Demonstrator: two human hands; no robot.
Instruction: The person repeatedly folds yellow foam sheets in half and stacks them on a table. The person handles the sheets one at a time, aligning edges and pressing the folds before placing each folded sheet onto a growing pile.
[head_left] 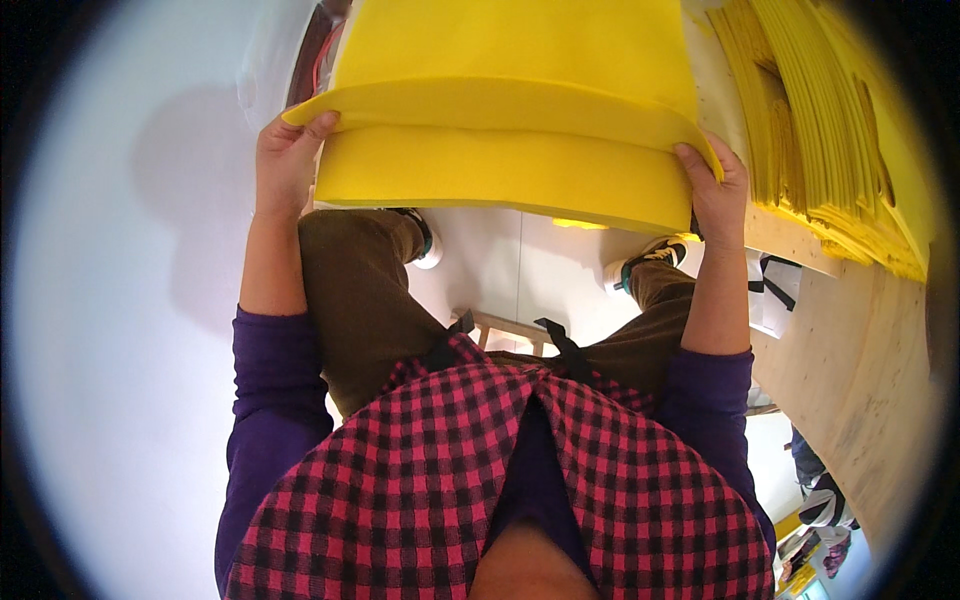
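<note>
A wide yellow sheet (500, 103), thin and felt-like, stretches between my hands with its near edge lifted and curved. My left hand (287, 160) pinches its left corner between thumb and fingers. At the opposite corner my right hand (716, 185) grips it the same way, thumb on top. Under the lifted edge lies more yellow material (490, 170), whose front hangs toward my knees. Farther off, the yellow surface runs on to the top of the view. Whatever supports it is mostly hidden.
Tall stacks of folded yellow sheets (830, 130) stand at the right on a wooden table (840, 350). A white wall (130, 300) is close on my left. Below are my spread legs, my shoes and a pale floor (485, 260). Assorted items lie at the lower right.
</note>
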